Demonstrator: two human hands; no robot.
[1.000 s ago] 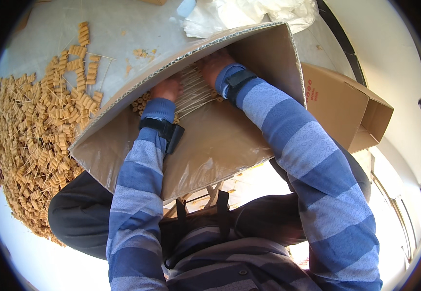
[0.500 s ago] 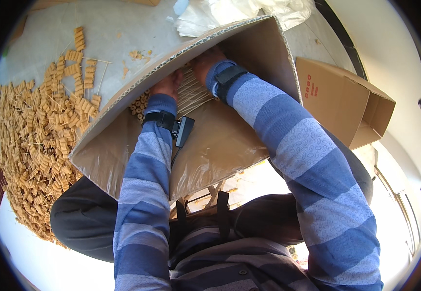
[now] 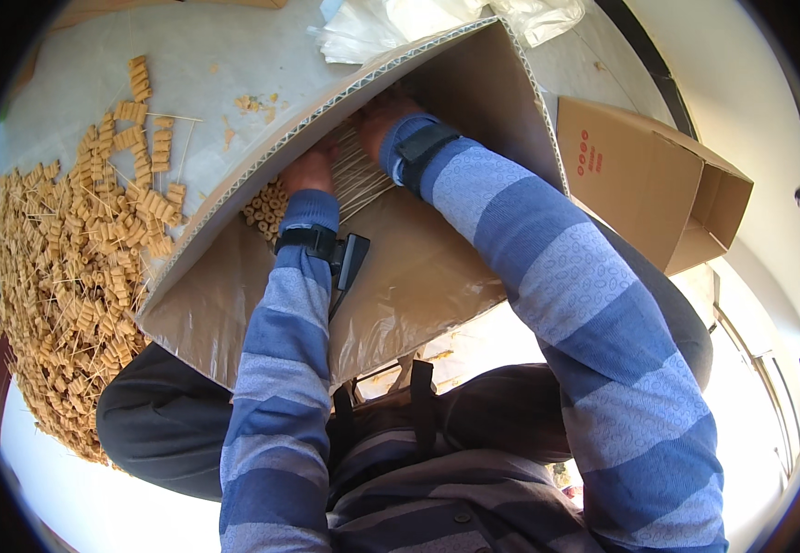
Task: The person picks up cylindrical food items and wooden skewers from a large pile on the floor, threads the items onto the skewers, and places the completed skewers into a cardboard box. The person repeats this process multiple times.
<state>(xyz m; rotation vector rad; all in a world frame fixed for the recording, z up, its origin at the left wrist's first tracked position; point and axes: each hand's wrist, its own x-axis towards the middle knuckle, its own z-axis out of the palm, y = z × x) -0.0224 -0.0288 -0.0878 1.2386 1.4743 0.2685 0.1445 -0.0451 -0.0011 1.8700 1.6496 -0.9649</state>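
Both my arms reach into a large cardboard box (image 3: 529, 101) tilted over my lap, its inside glossy like clear plastic film. Inside lie skewers: their thin pale sticks (image 3: 356, 189) run between my hands, and round tan ends with holes (image 3: 266, 208) show at the left. My left hand (image 3: 310, 170) rests at the skewered pieces, fingers hidden past the knuckles. Deeper in the shade, my right hand (image 3: 383, 120) is beside the stick side; it is slightly blurred and its fingers cannot be made out.
At the left, a big heap of tan skewered pieces (image 3: 77, 286) covers the worktop (image 3: 206, 46), with a few loose skewers at its far edge. A second open cardboard box (image 3: 635, 184) lies at the right. Crumpled clear plastic bags (image 3: 363, 32) lie behind the box.
The view has shifted slightly, and the box sits a little higher in it. My left hand has moved slightly away from the round ends, so more of them show.
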